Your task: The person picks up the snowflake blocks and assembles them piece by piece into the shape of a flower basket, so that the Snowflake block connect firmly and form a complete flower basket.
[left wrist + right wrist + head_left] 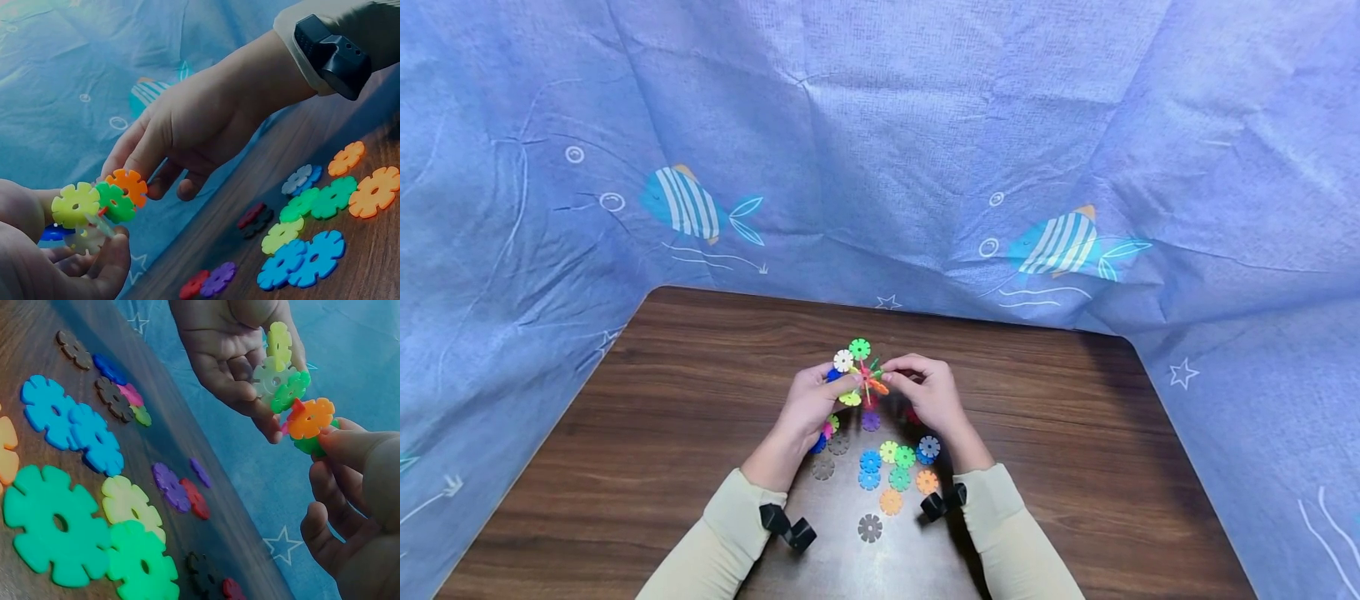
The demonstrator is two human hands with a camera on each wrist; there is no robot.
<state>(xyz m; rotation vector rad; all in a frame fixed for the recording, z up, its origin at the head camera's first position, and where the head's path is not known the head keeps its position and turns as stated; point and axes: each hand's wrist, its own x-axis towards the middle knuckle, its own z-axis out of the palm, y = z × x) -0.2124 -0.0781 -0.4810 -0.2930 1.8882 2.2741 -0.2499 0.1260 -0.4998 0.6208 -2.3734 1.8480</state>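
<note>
My left hand (805, 402) grips a cluster of interlocked notched plastic discs above the table. In it are a white disc (843, 360), a bright green disc (860, 348), a yellow disc (75, 205) and an orange disc (311, 417); some are partly hidden by fingers. From the other side my right hand (928, 393) pinches a green disc (308, 445) at the cluster's edge, between thumb and forefinger. That disc lies against the orange one, but whether their slots are joined I cannot tell.
Loose discs lie on the brown wooden table (1060, 433) below the hands: blue ones (869, 479), green ones (899, 479), orange ones (891, 502), a purple one (870, 421) and a brown-grey one (870, 527). A blue fish-print cloth (887, 167) hangs behind the table.
</note>
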